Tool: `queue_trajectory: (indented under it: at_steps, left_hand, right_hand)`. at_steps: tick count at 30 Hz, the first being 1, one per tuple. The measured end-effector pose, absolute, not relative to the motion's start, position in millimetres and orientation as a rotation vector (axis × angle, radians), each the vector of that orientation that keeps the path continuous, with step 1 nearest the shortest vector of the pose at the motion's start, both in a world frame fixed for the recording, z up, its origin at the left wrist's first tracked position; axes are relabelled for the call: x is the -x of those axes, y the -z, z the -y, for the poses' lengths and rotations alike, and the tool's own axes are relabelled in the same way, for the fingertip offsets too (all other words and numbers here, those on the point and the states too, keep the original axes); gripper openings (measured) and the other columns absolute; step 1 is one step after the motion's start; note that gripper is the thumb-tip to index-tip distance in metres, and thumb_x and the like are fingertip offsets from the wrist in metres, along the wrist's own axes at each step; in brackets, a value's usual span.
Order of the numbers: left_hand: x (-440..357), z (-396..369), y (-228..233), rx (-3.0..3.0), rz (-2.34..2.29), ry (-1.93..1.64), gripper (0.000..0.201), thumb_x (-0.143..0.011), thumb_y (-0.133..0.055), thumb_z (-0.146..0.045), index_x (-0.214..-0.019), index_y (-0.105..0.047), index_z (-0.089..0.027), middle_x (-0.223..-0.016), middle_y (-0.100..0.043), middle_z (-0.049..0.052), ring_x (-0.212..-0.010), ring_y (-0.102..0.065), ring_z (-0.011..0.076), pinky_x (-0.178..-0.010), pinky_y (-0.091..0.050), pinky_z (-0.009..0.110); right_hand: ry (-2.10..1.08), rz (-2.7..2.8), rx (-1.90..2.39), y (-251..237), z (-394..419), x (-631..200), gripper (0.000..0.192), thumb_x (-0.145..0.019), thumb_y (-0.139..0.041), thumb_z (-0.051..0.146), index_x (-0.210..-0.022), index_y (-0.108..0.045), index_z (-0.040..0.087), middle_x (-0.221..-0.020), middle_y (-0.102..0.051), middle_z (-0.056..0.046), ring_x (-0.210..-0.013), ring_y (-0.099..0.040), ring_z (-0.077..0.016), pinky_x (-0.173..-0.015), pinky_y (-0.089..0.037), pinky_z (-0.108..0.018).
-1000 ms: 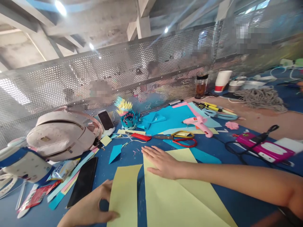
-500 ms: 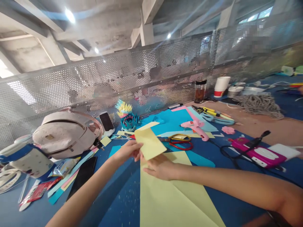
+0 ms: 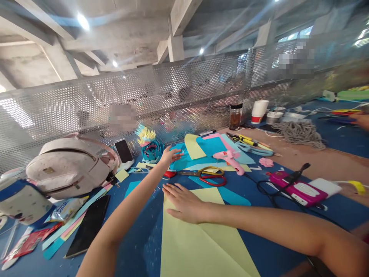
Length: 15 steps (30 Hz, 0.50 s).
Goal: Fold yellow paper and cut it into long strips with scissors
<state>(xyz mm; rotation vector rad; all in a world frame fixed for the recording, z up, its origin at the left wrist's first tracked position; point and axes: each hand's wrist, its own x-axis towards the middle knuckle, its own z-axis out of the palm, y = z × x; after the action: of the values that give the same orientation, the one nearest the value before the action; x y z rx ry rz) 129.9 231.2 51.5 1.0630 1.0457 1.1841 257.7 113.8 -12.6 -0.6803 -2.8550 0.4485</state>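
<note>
My left hand (image 3: 170,155) is stretched out over the blue paper at the back, its fingers apart and nothing held in them. Just beyond its fingertips, a small curved piece of yellow paper (image 3: 195,147) rests on blue sheets (image 3: 215,144). Flat on a large yellow sheet (image 3: 198,246) lies my right hand (image 3: 184,203), fingers extended near its top left corner. Between the hands and the blue sheets are scissors (image 3: 211,176) with red and yellow handles. A folded-paper piece in blue, yellow and pink (image 3: 150,145) stands left of my left hand.
To the right are a pink glue gun (image 3: 230,159), a magenta power strip (image 3: 300,189) with a black cord, and a grey rope coil (image 3: 300,134). A backpack (image 3: 72,165), a mug (image 3: 24,204) and a dark phone (image 3: 89,227) sit left. Another person's hand (image 3: 361,120) shows far right.
My left hand has let go of the small yellow paper, which now lies on the blue sheets further back. My right hand has flattened onto the large yellow sheet.
</note>
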Motion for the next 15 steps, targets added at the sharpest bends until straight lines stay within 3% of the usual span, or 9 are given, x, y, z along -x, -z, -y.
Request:
queue_trajectory:
  at_steps: [4,8,11,13,15]
  left_hand:
    - [-97,-184,-56,-1.148,-1.018,-1.22,0.043,-0.09,-0.069,-0.029,-0.128,-0.054,-0.016,-0.112,-0.068,0.011,-0.084,-0.069,0.0172,-0.081,-0.055,0.033]
    - [-61,-110,-58,-1.229,-1.002,-1.106,0.049,-0.08,-0.078,-0.035,-0.12,-0.06,-0.014,-0.108,-0.072,0.014,-0.08,-0.071,0.0194,-0.078,-0.054,0.032]
    - [-34,-55,-54,-1.227,-1.051,-1.029,0.048,-0.081,-0.077,-0.04,-0.119,-0.061,-0.015,-0.106,-0.072,0.014,-0.076,-0.071,0.0202,-0.074,-0.055,0.033]
    - [-16,-20,-51,-1.193,-1.102,-0.991,0.047,-0.085,-0.072,-0.043,-0.123,-0.06,-0.018,-0.109,-0.071,0.012,-0.08,-0.071,0.0198,-0.076,-0.055,0.033]
    - [0,10,-49,-1.126,-1.149,-0.956,0.045,-0.088,-0.069,-0.044,-0.126,-0.06,-0.021,-0.111,-0.07,0.01,-0.083,-0.07,0.0192,-0.08,-0.054,0.033]
  right_hand:
    - [-0.454,2.865,0.687,11,-112,-258,0.077,-0.099,-0.031,0.058,-0.155,-0.024,0.006,-0.163,-0.018,-0.017,-0.151,-0.013,-0.0294,-0.122,-0.013,-0.05]
    - [-0.513,2.855,0.739,5,-110,-257,0.075,-0.098,-0.037,0.053,-0.156,-0.022,0.008,-0.163,-0.015,-0.017,-0.151,-0.01,-0.0293,-0.122,-0.011,-0.05]
    - [-0.643,2.853,0.767,-12,-113,-259,0.081,-0.094,-0.048,0.054,-0.157,-0.02,0.011,-0.164,-0.013,-0.017,-0.151,-0.011,-0.0321,-0.12,-0.018,-0.049]
    - [-0.688,2.82,0.788,-27,-120,-263,0.083,-0.089,-0.057,0.055,-0.156,-0.026,0.017,-0.163,-0.017,-0.015,-0.148,-0.021,-0.0339,-0.115,-0.03,-0.046]
    - [-0.63,2.772,0.835,-41,-130,-267,0.072,-0.084,-0.065,0.051,-0.145,-0.042,0.022,-0.155,-0.034,-0.013,-0.135,-0.042,-0.0319,-0.103,-0.041,-0.038]
